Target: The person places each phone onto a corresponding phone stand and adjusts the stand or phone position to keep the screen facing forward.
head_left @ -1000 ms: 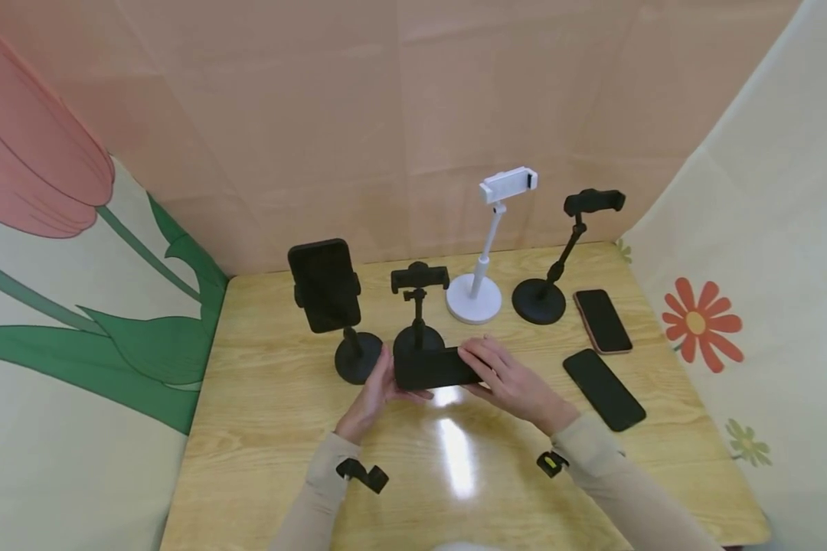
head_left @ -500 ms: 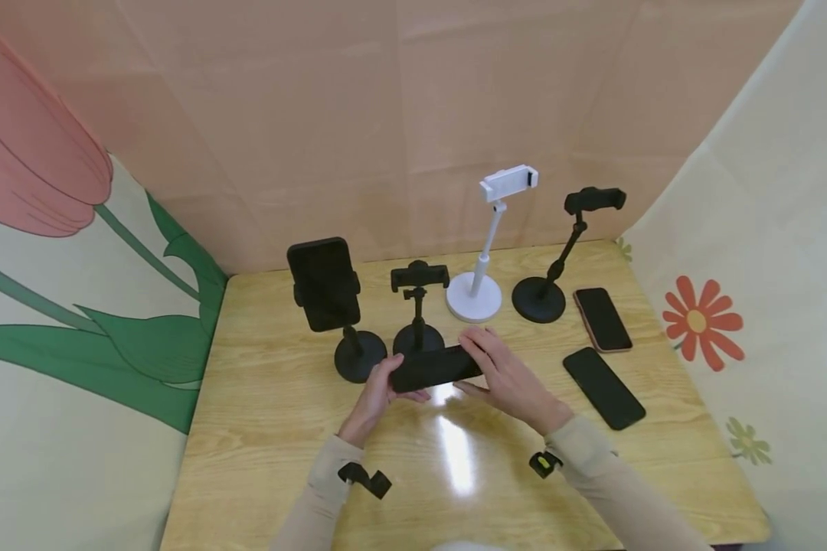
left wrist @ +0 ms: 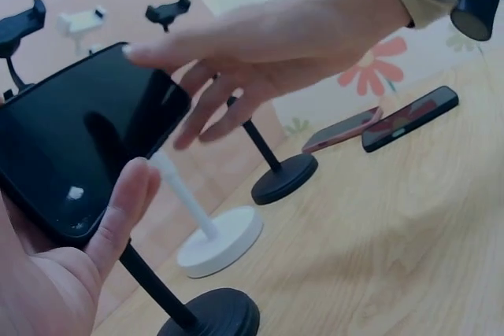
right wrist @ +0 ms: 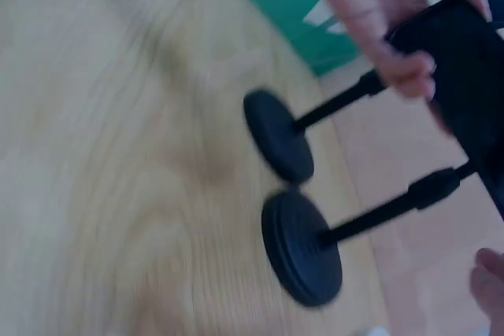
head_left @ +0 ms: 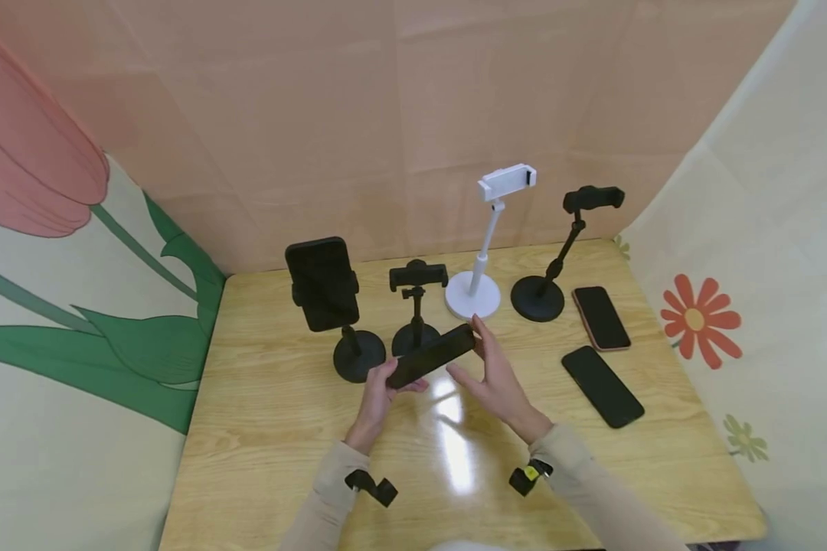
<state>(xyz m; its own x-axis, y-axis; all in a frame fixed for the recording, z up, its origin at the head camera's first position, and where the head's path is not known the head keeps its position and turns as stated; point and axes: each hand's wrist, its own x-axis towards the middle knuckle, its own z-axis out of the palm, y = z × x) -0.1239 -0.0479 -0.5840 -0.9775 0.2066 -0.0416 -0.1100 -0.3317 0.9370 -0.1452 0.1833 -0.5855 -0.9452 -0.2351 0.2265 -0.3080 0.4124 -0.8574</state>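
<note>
— Starting from the fingers?

— With the left hand (head_left: 376, 396), gripping the held phone (head_left: 432, 357) at its eight o'clock end, thumb along an edge, fingers curled round beneath. With the right hand (head_left: 498, 380), at four o'clock, gripping nothing: loosely spread, thumb apart, close to the two o'clock end. Touching there or not? Impossible to tell.

— And the held phone?

— In the air above the table (head_left: 269, 459), tilted, dark-screened in the left wrist view. From the head view, partly hiding the base of the small black stand (head_left: 418, 275), at twelve o'clock.

— How far along, then?

— Judging from the layout, only partly. Done: the mounted phone (head_left: 321, 283), seated in the left black stand (head_left: 358, 356) towards ten o'clock. Without a phone yet: the small black stand, the white stand (head_left: 481, 264) at one o'clock, the right black stand (head_left: 554, 268) at two. Lying flat and unmounted: the pink-edged phone (head_left: 603, 318) between two and three, the black phone (head_left: 603, 386) just past three.

— Against half a second ago?

— Sloping more steeply, from nearly nine-to-three to eight-to-two, with the right-hand end raised and freed of the right hand's hold along the top. Unchanged otherwise: stands, mounted phone, flat phones.
</note>
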